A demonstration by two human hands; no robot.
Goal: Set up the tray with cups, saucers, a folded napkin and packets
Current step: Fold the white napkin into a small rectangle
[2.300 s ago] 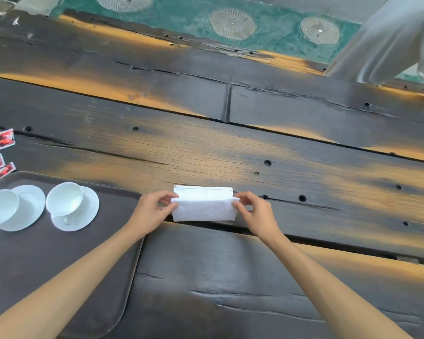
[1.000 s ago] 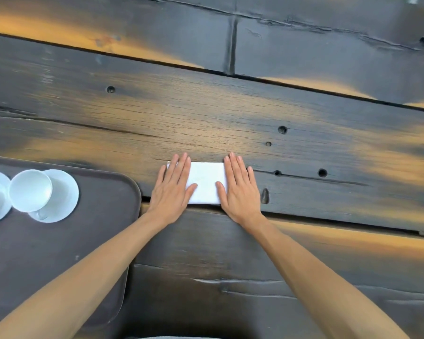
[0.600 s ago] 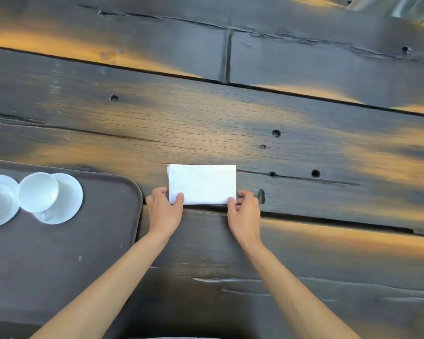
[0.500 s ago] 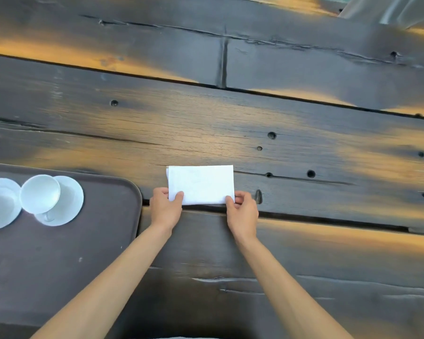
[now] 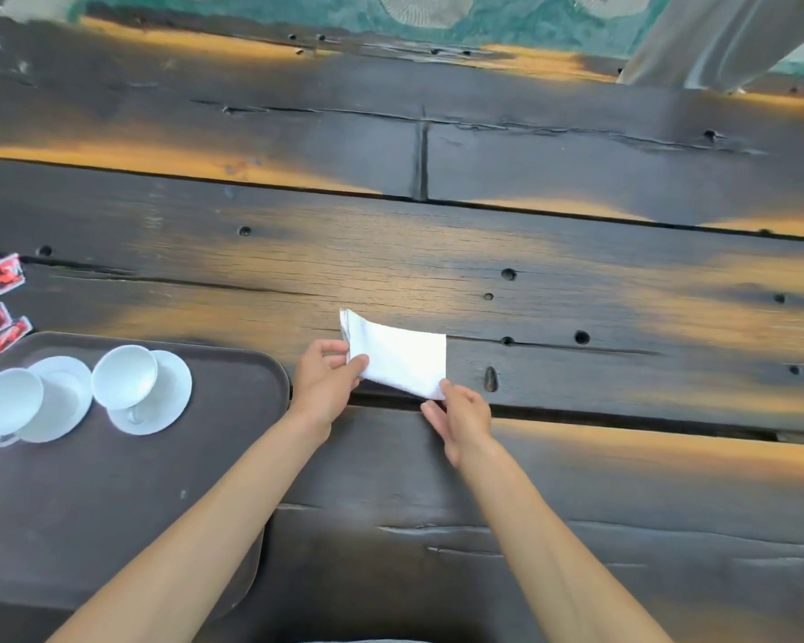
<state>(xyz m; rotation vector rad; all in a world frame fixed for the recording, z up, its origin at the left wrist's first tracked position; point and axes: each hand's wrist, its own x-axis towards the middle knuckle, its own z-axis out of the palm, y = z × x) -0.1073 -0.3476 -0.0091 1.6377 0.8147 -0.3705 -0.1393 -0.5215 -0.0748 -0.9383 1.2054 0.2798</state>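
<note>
The left hand (image 5: 327, 381) pinched the folded napkin's (image 5: 400, 359) left end, lifting it off the table (image 5: 576, 290) — the right hand (image 5: 464, 417), fingers relaxed, touched its near right corner.

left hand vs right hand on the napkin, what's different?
The left hand pinches the napkin at its left edge and lifts that side; the right hand touches only the near right corner, low by the table. The left hand's fingers curl round the edge; the right hand's are straighter. Both are bare and beside the tray.
</note>
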